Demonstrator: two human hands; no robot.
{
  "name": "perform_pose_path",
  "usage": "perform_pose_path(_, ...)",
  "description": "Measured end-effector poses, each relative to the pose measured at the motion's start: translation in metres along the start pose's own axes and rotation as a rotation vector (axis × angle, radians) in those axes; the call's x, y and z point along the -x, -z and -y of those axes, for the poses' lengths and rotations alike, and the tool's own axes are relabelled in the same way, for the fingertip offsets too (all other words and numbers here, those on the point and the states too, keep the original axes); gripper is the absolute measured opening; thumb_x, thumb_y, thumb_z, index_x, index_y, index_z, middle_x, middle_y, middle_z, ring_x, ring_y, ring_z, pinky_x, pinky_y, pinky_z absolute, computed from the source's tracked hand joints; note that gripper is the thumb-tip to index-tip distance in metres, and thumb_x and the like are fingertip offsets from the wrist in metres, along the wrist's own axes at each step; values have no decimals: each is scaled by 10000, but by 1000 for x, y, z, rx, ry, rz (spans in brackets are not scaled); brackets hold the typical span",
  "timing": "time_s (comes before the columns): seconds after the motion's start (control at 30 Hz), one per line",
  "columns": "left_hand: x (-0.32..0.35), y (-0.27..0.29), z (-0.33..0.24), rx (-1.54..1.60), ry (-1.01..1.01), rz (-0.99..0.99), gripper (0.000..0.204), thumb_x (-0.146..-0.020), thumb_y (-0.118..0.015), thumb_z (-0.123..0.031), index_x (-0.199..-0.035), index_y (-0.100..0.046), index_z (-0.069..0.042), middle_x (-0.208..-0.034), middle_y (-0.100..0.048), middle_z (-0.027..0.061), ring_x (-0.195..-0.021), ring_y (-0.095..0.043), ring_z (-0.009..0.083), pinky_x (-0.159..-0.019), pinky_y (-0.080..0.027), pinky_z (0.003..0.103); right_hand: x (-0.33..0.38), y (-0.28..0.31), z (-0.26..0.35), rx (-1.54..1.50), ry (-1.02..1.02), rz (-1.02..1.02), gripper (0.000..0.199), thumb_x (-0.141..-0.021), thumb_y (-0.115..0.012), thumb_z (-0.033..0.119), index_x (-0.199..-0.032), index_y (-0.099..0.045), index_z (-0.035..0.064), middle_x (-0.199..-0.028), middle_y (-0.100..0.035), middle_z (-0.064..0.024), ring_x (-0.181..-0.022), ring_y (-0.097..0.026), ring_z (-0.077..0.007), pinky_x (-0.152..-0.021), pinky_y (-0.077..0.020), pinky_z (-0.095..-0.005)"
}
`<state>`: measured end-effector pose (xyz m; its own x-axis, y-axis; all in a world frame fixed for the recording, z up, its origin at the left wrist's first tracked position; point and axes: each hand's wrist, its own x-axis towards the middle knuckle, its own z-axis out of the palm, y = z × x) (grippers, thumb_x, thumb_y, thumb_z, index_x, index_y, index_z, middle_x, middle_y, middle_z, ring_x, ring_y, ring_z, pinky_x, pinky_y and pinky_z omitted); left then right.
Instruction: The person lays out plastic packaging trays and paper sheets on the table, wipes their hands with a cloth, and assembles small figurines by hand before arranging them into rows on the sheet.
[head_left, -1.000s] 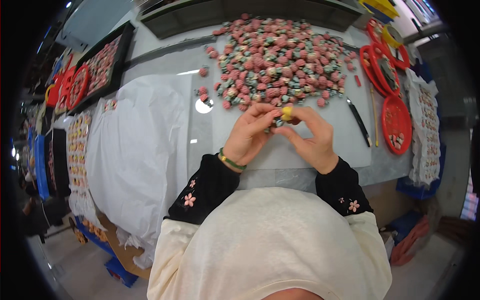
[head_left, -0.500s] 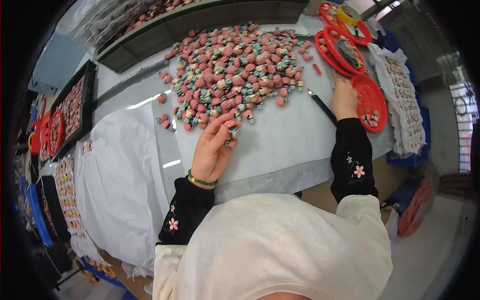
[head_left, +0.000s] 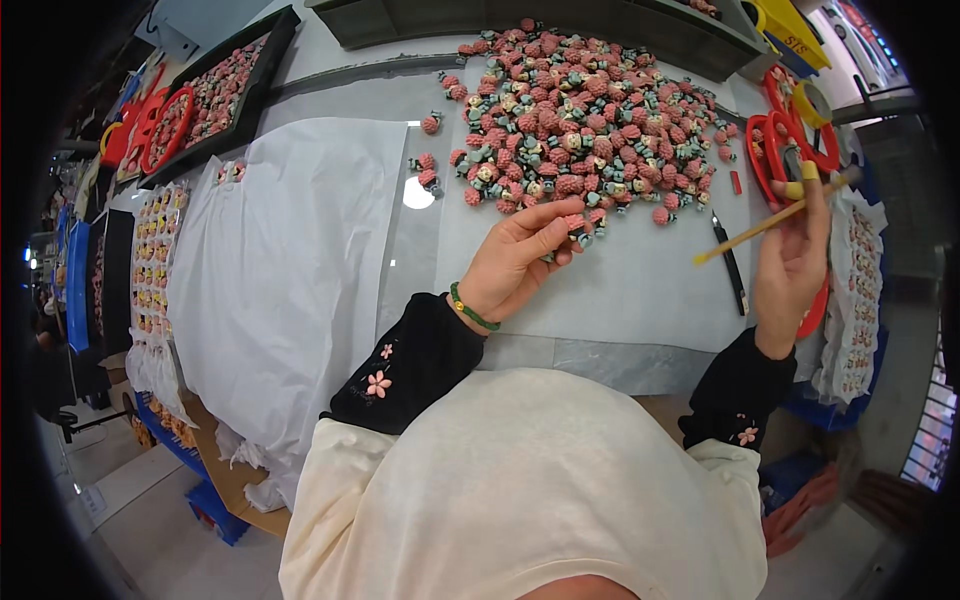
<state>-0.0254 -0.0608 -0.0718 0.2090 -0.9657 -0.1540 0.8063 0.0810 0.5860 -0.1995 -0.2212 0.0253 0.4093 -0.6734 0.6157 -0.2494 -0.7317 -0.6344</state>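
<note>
My left hand [head_left: 512,258] pinches a small pink-haired figurine [head_left: 577,226] between thumb and fingers, just in front of a heaped pile of similar figurines [head_left: 590,110]. Part of the figurine is hidden by the fingertips. My right hand [head_left: 790,270], raised at the right, grips a thin wooden-handled brush [head_left: 752,232]. The brush slants with its yellow tip toward the lower left, and its dark upper end is blurred. Yellow covers sit on two right fingertips. A black craft knife [head_left: 732,265] lies on the white sheet beside that hand.
Red round trays [head_left: 757,165] stand behind my right hand, with a yellow tape roll [head_left: 812,103] on one. A packed sheet of small pieces [head_left: 858,290] lies at far right. White cloth [head_left: 275,240] covers the left side, near a black tray of figurines [head_left: 225,85]. A grey bin [head_left: 520,25] borders the back.
My right hand has come away from the red trays and now shows the brush in its grip. The left hand still holds its figurine. The whole view has shifted.
</note>
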Motion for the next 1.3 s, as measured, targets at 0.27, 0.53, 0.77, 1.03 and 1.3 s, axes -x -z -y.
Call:
perform_pose_path(0.27,1,-2,-2,25,32,-30,280,-867,-529,-111,-1130,-525,-14,-931,-566,18,-756,-495,99,-662,-426,210,26,-41,25,-675,-286,397,270,-915,-441,156,-1091,-512,-36,-822,-566,-98,-680,-564,-120,-558,-430,-192)
perform_pose_path(0.53,-1,1,3,33,18,-45,251,-864,-533,-108,-1088,-541,5,-926,-569,28,-753,-499,101,-677,-427,214,31,-70,20,-457,-90,497,241,-917,-451,190,-856,-552,-19,-595,-453,5,-500,-369,-47,-444,-276,-191)
perform_pose_path(0.77,0,1,3,44,12,-39,251,-868,-523,-105,-1093,-536,6,-949,-580,43,-754,-510,96,-710,-438,224,36,-70,23,-499,-14,458,213,-910,-458,161,-825,-549,-12,-609,-449,1,-512,-387,-66,-457,-286,-210)
perform_pose_path(1.03,-3,-2,0,12,17,-32,293,-892,-479,-125,-1157,-478,0,-1010,-559,91,-850,-513,121,-727,-430,223,39,-30,-17,64,262,380,111,-760,-592,0,-865,-560,-14,-807,-541,-116,-722,-538,-237,-606,-435,-298)
perform_pose_path(1.3,-1,-1,5,-81,66,7,248,-877,-498,-93,-1109,-518,-8,-1030,-573,80,-810,-504,92,-729,-423,220,58,12,-67,451,388,447,237,-632,-573,-23,-859,-579,46,-874,-544,-92,-872,-546,-273,-719,-426,-370)
